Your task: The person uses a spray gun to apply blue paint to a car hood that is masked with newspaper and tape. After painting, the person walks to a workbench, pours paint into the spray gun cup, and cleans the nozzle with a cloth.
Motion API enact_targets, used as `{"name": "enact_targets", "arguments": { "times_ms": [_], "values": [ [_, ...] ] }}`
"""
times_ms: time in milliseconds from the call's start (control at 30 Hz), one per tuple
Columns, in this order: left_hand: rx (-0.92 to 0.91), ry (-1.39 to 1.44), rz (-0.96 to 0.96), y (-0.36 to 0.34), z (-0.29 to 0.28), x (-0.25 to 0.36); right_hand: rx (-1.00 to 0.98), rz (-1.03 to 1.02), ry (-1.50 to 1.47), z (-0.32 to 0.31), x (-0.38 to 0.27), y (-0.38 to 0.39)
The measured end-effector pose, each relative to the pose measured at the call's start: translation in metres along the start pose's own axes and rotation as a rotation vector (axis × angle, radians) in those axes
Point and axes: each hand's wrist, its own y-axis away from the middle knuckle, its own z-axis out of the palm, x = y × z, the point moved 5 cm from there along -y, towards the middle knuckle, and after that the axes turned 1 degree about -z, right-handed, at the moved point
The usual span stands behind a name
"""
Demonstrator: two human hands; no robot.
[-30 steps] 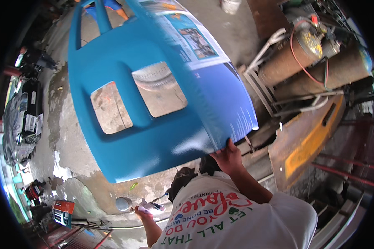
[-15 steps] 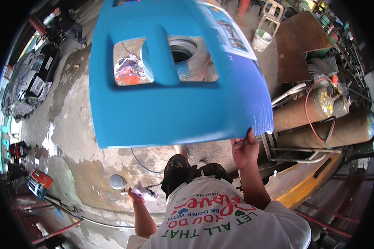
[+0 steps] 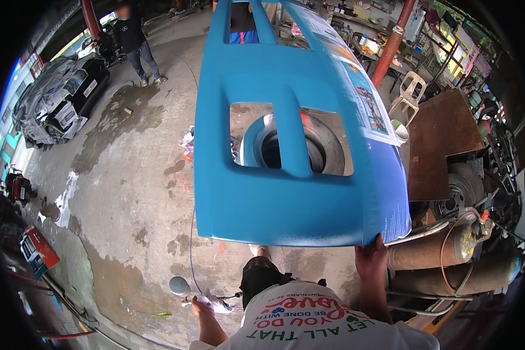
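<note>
A large blue-painted panel [image 3: 274, 210] with squarish cut-outs spans the middle of the view. Printed paper sheets [image 3: 385, 181] cover its right side. My right hand [image 3: 372, 259] grips the panel's near right corner, with fingers closed on the edge. Low on the left, my left hand [image 3: 203, 306] is closed round what looks like a spray gun with a round grey cup [image 3: 179, 286]. A whitish cloth or paper [image 3: 220, 304] lies against that hand, and the grip is partly hidden. A thin hose [image 3: 193, 256] runs by it across the floor.
Tyres [image 3: 326, 146] show through the cut-outs beneath the panel. To the right are gas cylinders [image 3: 431, 255], a brown board [image 3: 437, 140] and a plastic chair [image 3: 409, 93]. A person [image 3: 135, 44] stands near a covered car [image 3: 64, 96]; another [image 3: 242, 23] shows behind the panel's far end.
The view has tilted up, so the panel, both hands and the cylinders sit lower in it. More of the panel's far end shows. Both hands keep their holds.
</note>
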Motion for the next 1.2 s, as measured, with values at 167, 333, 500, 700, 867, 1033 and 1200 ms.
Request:
{"name": "enact_targets", "arguments": {
  "times_ms": [167, 333, 500, 700, 867, 1033, 1200],
  "values": [
    [0.053, -0.023, 0.017, -0.024, 0.069, 0.041, 0.056, 0.046, 0.074, 0.057, 0.049, -0.051],
    [-0.134, 0.06, 0.097, -0.06, 0.125, 0.082, 0.022, 0.021, 0.069, 0.118, 0.076, -0.101],
    [0.092, -0.184, 0.2, -0.092, 0.169, 0.105, 0.103, -0.064, 0.063, 0.174, 0.075, -0.152],
    [0.015, -0.03, 0.34, -0.13, 0.307, 0.19, 0.024, -0.139, 0.061, 0.257, 0.059, -0.177],
    [-0.198, 0.041, 0.514, -0.107, 0.403, 0.197, -0.029, -0.13, 0.166, 0.255, 0.052, -0.21],
    [-0.424, 0.182, 0.417, -0.056, 0.427, 0.16, 0.181, -0.204, 0.146, 0.302, 0.065, -0.217],
    [-0.48, 0.185, 0.278, -0.085, 0.427, 0.144, -0.027, -0.21, 0.1, 0.279, 0.055, -0.276]
  ]
}}
